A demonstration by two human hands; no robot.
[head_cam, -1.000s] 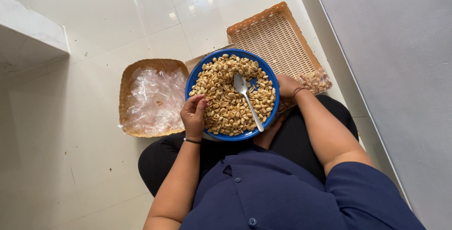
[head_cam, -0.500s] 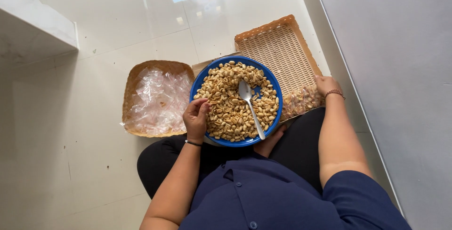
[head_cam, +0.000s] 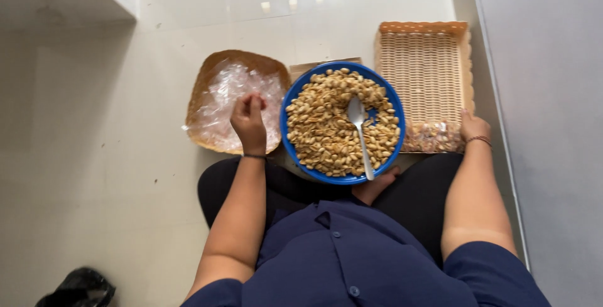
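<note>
The person wears a dark navy short-sleeved buttoned shirt (head_cam: 352,263) at the frame's bottom, black trousers (head_cam: 414,200), and a thin band on each wrist.

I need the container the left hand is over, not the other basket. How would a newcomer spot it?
Start at the blue bowl of nuts on the person's lap. Just beside it, under the left hand, lies a rounded brown basket. Unlike the rectangular pale wicker tray on the bowl's other side, it is lined with crinkled clear plastic.
</note>
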